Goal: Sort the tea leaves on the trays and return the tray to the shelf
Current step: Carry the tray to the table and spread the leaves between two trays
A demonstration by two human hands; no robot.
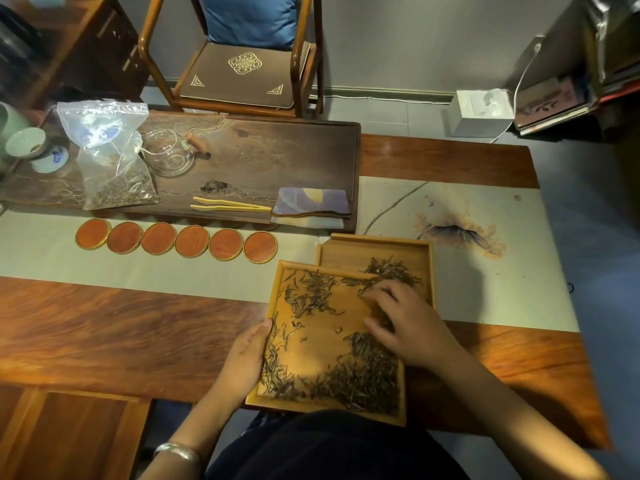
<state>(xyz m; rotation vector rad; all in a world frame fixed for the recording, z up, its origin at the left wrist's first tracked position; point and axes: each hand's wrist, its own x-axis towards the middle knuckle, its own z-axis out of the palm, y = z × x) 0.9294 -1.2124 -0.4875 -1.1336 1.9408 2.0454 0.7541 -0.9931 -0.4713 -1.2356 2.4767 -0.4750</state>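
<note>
Wooden tray (313,344): left hand (242,358) grips its left edge, right hand (405,323), fingers loosely curled, touches tea leaves (363,375) near its right edge.

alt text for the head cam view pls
A person's left hand holds the edge of a wooden tray of tea leaves while the right hand sorts them. A second tray lies partly beneath it, on a table.

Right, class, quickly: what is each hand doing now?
Left hand: grips the near tray's left edge.
Right hand: open, fingers on the tea leaves.
</note>
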